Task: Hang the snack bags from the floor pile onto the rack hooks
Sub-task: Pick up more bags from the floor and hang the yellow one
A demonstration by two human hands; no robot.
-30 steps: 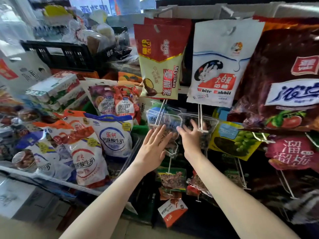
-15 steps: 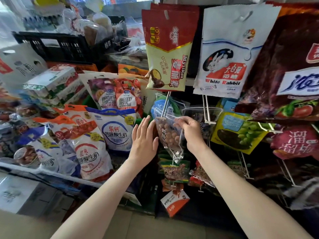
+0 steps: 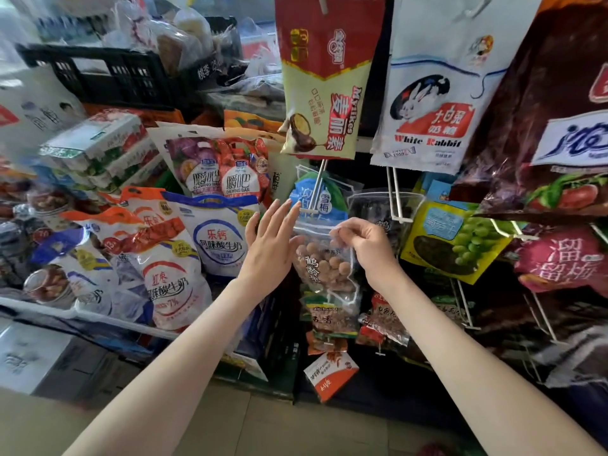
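A clear snack bag [image 3: 324, 261] full of round brown nuts hangs just below the tip of a white rack hook [image 3: 316, 189]. My right hand [image 3: 367, 248] pinches the bag's top right corner with curled fingers. Left of the bag my left hand [image 3: 271, 248] is held up with straight fingers, their tips close to the bag's upper left edge. Behind the hook hangs a blue bag [image 3: 316, 200]. Whether the clear bag is threaded on the hook is not visible.
Above hang a red and yellow bag [image 3: 324, 80] and a white rabbit bag [image 3: 437, 90]. A green grape bag [image 3: 454, 245] and a second white hook [image 3: 394, 199] are to the right. Milk snack bags [image 3: 217, 238] fill the left shelf. Small packets [image 3: 330, 320] hang below.
My right hand closed on the clear nut bag's top and drew it out and down from the hook. My left hand drew back, then rose beside the bag. The camera tilted up.
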